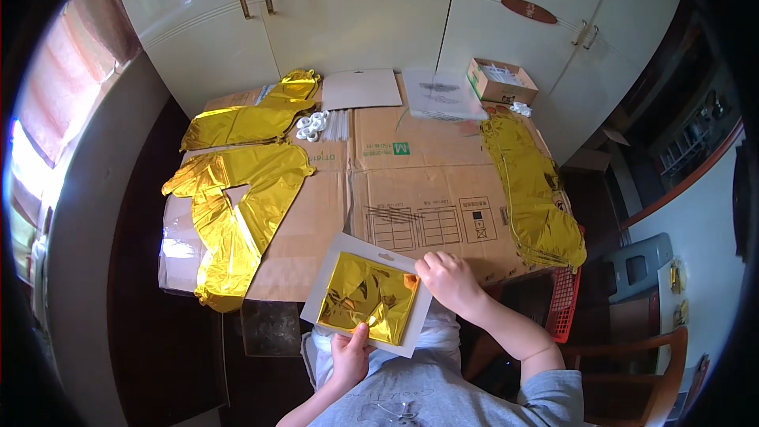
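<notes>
In front of my body, a light grey backing card (315, 298) with a hanging slot is tilted just off the table's front edge. On its face lies a folded gold foil balloon (364, 289), packed into a shiny square. My left hand (350, 356) grips the card's lower edge, its thumb pressed on the foil. At the card's upper right corner, my right hand (449, 281) is closed in a pinch; the fingertips' exact hold is partly hidden. Flat gold foil balloons (253, 213) are spread on the left of the table, and more gold foil (531, 198) lies along the right edge.
Flattened cardboard (324, 229) covers the table. Toward the back are small white rolls (311, 126), thin clear straws (337, 125), a blank grey card (361, 91), clear plastic bags (443, 95) and an open box (502, 81). A red basket (564, 304) and wooden chair (668, 372) stand at right.
</notes>
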A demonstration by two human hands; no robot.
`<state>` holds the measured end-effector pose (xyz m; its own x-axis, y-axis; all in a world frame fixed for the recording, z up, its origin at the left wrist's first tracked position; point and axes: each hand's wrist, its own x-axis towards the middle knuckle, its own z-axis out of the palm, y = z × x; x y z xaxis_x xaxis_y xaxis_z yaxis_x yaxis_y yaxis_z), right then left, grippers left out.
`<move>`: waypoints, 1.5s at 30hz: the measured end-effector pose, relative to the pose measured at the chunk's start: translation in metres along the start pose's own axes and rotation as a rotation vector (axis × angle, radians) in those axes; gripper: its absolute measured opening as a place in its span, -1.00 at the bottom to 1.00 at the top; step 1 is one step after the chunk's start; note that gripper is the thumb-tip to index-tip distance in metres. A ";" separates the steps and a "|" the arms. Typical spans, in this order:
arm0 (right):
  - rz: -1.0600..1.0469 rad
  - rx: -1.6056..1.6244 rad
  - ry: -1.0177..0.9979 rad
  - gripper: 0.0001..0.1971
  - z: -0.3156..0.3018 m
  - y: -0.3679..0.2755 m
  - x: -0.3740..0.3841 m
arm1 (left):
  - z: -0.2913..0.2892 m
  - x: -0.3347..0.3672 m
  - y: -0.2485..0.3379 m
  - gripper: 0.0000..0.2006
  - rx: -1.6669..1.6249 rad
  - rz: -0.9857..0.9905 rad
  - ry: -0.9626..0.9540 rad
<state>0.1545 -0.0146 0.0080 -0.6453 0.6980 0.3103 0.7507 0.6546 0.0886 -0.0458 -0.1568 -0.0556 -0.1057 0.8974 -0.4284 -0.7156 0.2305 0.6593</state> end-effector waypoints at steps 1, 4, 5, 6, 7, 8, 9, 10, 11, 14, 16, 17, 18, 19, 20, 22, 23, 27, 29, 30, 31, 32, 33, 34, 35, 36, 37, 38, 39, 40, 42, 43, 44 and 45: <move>0.000 0.014 -0.005 -0.94 -0.003 -0.004 0.000 | 0.003 0.000 0.001 -0.78 -0.003 0.010 -0.002; 0.002 0.066 -0.004 -0.93 -0.008 -0.011 -0.002 | 0.004 0.004 -0.003 -0.80 0.008 0.002 -0.004; 0.004 0.089 0.006 -0.92 -0.008 -0.012 -0.003 | 0.003 0.005 -0.004 -0.81 0.014 -0.007 -0.006; 0.005 0.112 0.017 -0.91 -0.008 -0.013 -0.004 | 0.004 0.006 -0.005 -0.82 0.022 -0.011 -0.010; 0.020 0.129 0.026 -0.90 -0.008 -0.012 -0.004 | 0.006 0.007 -0.005 -0.82 0.031 -0.013 -0.010; 0.035 0.145 0.036 -0.89 -0.008 -0.012 -0.004 | 0.007 0.008 -0.006 -0.82 0.039 -0.015 -0.010; 0.050 0.161 0.045 -0.88 -0.007 -0.011 -0.004 | 0.007 0.009 -0.007 -0.83 0.033 -0.012 -0.016; 0.062 0.153 0.054 -0.87 -0.006 -0.011 -0.003 | 0.008 0.010 -0.008 -0.83 0.025 -0.012 -0.024; 0.074 0.143 0.063 -0.86 -0.004 -0.011 -0.001 | 0.009 0.011 -0.009 -0.83 0.018 -0.011 -0.033; 0.049 0.148 0.095 -0.87 0.006 -0.011 0.006 | 0.009 0.012 -0.010 -0.83 0.027 -0.021 -0.031; 0.025 0.170 0.110 -0.87 0.010 -0.012 0.009 | 0.009 0.013 -0.010 -0.83 0.030 -0.031 -0.025; 0.021 0.185 0.114 -0.87 0.011 -0.012 0.010 | 0.009 0.013 -0.010 -0.84 0.033 -0.035 -0.021; 0.016 0.200 0.119 -0.88 0.011 -0.013 0.011 | 0.009 0.013 -0.009 -0.83 0.037 -0.030 -0.018; -0.006 0.188 0.123 -0.89 0.010 -0.013 0.012 | 0.009 0.013 -0.009 -0.83 0.041 -0.026 -0.014; -0.027 0.176 0.127 -0.91 0.007 -0.014 0.013 | 0.010 0.014 -0.009 -0.83 0.044 -0.022 -0.011; -0.051 0.172 0.127 -0.93 0.003 -0.017 0.011 | 0.014 0.013 -0.004 -0.83 0.048 -0.016 -0.006; -0.054 0.180 0.122 -0.93 0.002 -0.018 0.009 | 0.016 0.013 -0.003 -0.83 0.050 -0.014 -0.004; -0.069 0.215 0.081 -0.95 -0.007 -0.026 0.003 | 0.018 0.017 -0.006 -0.83 0.060 -0.010 -0.009; -0.073 0.221 0.072 -0.95 -0.010 -0.028 -0.001 | 0.021 0.018 -0.006 -0.82 0.041 -0.002 -0.026; -0.075 0.223 0.067 -0.94 -0.011 -0.029 -0.003 | 0.021 0.016 -0.005 -0.83 0.035 -0.022 -0.035; -0.062 0.231 0.053 -0.93 -0.011 -0.029 -0.005 | 0.020 0.015 -0.005 -0.83 0.029 -0.041 -0.044; -0.049 0.238 0.038 -0.90 -0.012 -0.029 -0.006 | 0.019 0.013 -0.005 -0.84 0.023 -0.060 -0.054; -0.035 0.245 0.024 -0.88 -0.012 -0.029 -0.008 | 0.018 0.008 -0.001 -0.84 0.055 -0.084 -0.047; -0.031 0.238 0.042 -0.90 -0.011 -0.030 -0.009 | 0.016 0.002 0.005 -0.85 0.090 -0.109 -0.041; -0.027 0.231 0.060 -0.91 -0.010 -0.030 -0.010 | 0.013 -0.001 0.009 -0.86 0.125 -0.135 -0.035; -0.023 0.223 0.078 -0.93 -0.009 -0.030 -0.010 | 0.005 -0.002 0.010 -0.87 0.162 -0.145 -0.055; -0.030 0.227 0.076 -0.93 -0.008 -0.030 -0.011 | -0.003 -0.002 0.011 -0.87 0.199 -0.154 -0.073; -0.036 0.232 0.073 -0.92 -0.007 -0.030 -0.011 | -0.007 -0.003 0.011 -0.88 0.237 -0.164 -0.092; -0.042 0.236 0.071 -0.92 -0.007 -0.030 -0.011 | -0.008 -0.003 0.009 -0.88 0.237 -0.148 -0.081; -0.040 0.257 0.062 -0.90 -0.007 -0.031 -0.011 | -0.003 -0.003 0.011 -0.88 0.234 -0.129 -0.070; -0.035 0.299 0.044 -0.85 -0.009 -0.033 -0.012 | 0.006 -0.001 0.012 -0.88 0.221 -0.108 -0.049; -0.028 0.304 0.049 -0.86 -0.010 -0.033 -0.013 | 0.011 0.002 0.012 -0.88 0.208 -0.107 -0.041; -0.020 0.310 0.054 -0.86 -0.011 -0.033 -0.014 | 0.015 0.005 0.013 -0.88 0.195 -0.105 -0.034; -0.012 0.315 0.059 -0.86 -0.011 -0.033 -0.014 | 0.017 0.008 0.013 -0.88 0.177 -0.106 -0.034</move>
<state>0.1405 -0.0496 0.0114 -0.6377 0.6779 0.3658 0.6566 0.7267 -0.2020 -0.0441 -0.1399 -0.0397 -0.0112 0.8761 -0.4820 -0.5890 0.3837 0.7112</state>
